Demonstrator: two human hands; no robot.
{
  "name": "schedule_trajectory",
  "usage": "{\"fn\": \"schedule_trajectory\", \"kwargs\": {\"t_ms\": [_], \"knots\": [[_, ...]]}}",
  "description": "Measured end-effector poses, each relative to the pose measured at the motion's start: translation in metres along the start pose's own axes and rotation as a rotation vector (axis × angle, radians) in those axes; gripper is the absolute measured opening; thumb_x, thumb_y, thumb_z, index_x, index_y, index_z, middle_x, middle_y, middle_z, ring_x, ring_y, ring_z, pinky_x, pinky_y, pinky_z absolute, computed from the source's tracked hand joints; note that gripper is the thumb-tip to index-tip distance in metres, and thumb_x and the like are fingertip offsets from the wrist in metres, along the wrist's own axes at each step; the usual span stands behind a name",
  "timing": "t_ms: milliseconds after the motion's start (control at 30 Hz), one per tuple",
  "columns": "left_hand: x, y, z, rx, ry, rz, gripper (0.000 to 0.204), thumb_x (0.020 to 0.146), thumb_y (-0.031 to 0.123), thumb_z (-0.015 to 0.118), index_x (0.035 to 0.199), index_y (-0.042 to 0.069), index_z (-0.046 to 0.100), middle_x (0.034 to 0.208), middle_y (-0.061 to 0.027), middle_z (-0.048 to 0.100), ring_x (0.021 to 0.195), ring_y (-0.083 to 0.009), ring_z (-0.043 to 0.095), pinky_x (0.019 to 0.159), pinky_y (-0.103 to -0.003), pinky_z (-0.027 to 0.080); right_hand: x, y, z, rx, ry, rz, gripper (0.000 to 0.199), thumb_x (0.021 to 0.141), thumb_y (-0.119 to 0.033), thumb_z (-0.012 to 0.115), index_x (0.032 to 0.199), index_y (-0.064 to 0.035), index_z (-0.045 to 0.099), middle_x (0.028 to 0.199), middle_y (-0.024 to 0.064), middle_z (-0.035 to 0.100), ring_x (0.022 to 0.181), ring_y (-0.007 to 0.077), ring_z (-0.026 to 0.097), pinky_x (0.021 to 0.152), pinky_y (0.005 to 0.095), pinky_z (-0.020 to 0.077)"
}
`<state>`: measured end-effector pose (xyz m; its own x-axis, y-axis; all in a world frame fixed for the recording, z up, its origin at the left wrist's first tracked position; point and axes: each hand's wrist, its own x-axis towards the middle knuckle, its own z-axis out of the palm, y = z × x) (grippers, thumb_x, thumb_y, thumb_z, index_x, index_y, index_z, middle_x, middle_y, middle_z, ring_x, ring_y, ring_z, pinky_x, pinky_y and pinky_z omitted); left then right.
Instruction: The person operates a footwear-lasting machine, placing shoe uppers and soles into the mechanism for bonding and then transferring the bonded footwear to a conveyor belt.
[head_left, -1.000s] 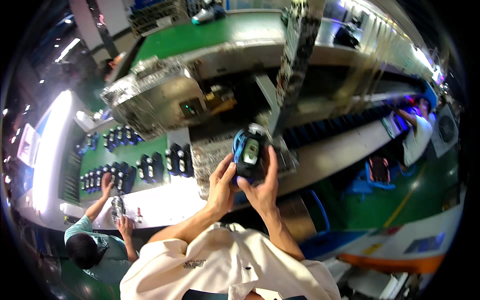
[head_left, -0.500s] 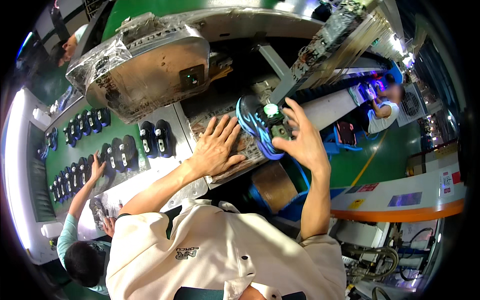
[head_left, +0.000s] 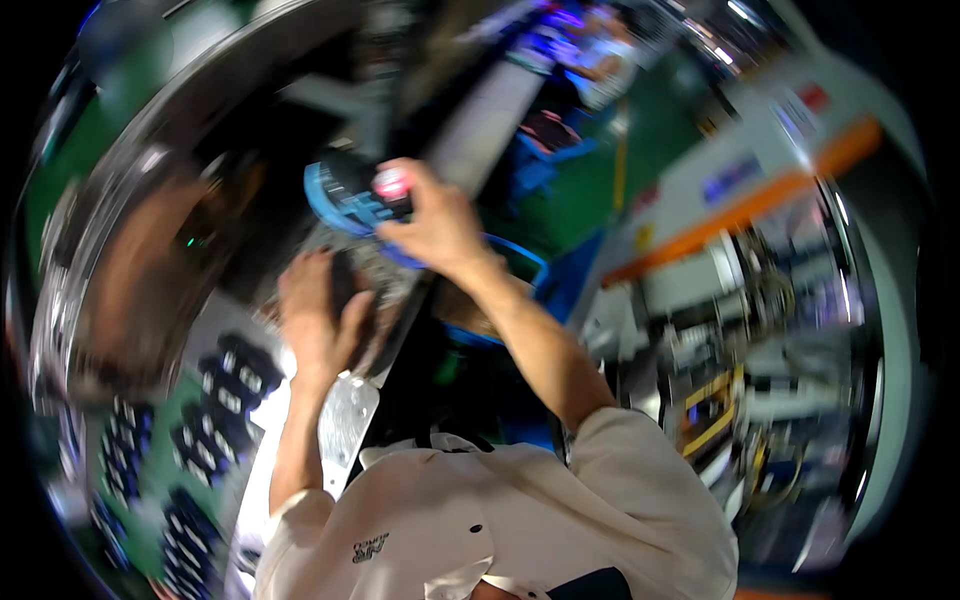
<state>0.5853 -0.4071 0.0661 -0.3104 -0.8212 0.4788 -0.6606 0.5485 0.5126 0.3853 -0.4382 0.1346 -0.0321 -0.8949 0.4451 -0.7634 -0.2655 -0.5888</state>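
A black and light-blue sports shoe (head_left: 347, 198) lies tilted at the upper middle, blurred by motion. A round piece (head_left: 392, 182) on its top glows pinkish red. My right hand (head_left: 432, 225) is closed round the shoe's ankle end, its thumb near the blue sole. Just nearer to me, my left hand (head_left: 318, 315) rests with fingers stretched and thumb apart on the worn, covered work surface (head_left: 385, 305). Nothing is seen in the left hand. What lies under its palm is hidden.
Rows of dark shoes (head_left: 225, 390) stand on a green surface at lower left. A large metal housing (head_left: 120, 290) fills the left. A long belt (head_left: 490, 115) runs away to a person (head_left: 605, 70). A white and orange machine (head_left: 740, 200) stands right.
The view has turned, so everything sits further left. My right hand has closed on the shoe from a looser, spread pose. The round piece has gone from greenish white to pinkish red.
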Motion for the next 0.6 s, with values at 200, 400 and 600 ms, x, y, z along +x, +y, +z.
{"fn": "schedule_trajectory", "kwargs": {"t_ms": [200, 400, 600], "knots": [[-0.016, 0.069, 0.034, -1.141, 0.017, -0.205, 0.054, 0.095, 0.034, 0.048, 0.135, -0.001, 0.038, 0.133, -0.0141, 0.045, 0.120, -0.0236, 0.044, 0.102, -0.037, 0.034, -0.114, -0.018, -0.053, 0.693, 0.255, 0.337, 0.063, 0.065, -0.013, 0.073, 0.121, -0.0034, 0.048, 0.107, 0.0148, 0.059, 0.102, 0.0222, 0.057, 0.091, 0.0329, 0.0442], [-0.078, 0.215, 0.099, -1.702, -0.651, -0.434, 0.062, 0.094, 0.048, 0.042, 0.133, -0.001, 0.038, 0.128, -0.0124, 0.049, 0.116, -0.0252, 0.048, 0.101, -0.040, 0.036, -0.275, -0.006, -0.138, 0.360, 0.511, 0.391, 0.072, 0.068, -0.010, 0.071, 0.131, -0.0068, 0.037, 0.110, 0.0177, 0.059, 0.101, 0.0287, 0.061, 0.085, 0.0362, 0.0484], [-0.150, 0.356, 0.166, -1.464, -1.230, -0.226, 0.049, 0.097, 0.038, 0.042, 0.128, 0.000, 0.043, 0.119, -0.0109, 0.054, 0.109, -0.0217, 0.053, 0.094, -0.036, 0.041, -0.442, 0.018, -0.237, 0.234, 0.972, 0.650, 0.064, 0.065, -0.014, 0.073, 0.124, -0.0075, 0.048, 0.107, 0.0097, 0.060, 0.095, 0.0188, 0.059, 0.086, 0.0298, 0.0456]]}}
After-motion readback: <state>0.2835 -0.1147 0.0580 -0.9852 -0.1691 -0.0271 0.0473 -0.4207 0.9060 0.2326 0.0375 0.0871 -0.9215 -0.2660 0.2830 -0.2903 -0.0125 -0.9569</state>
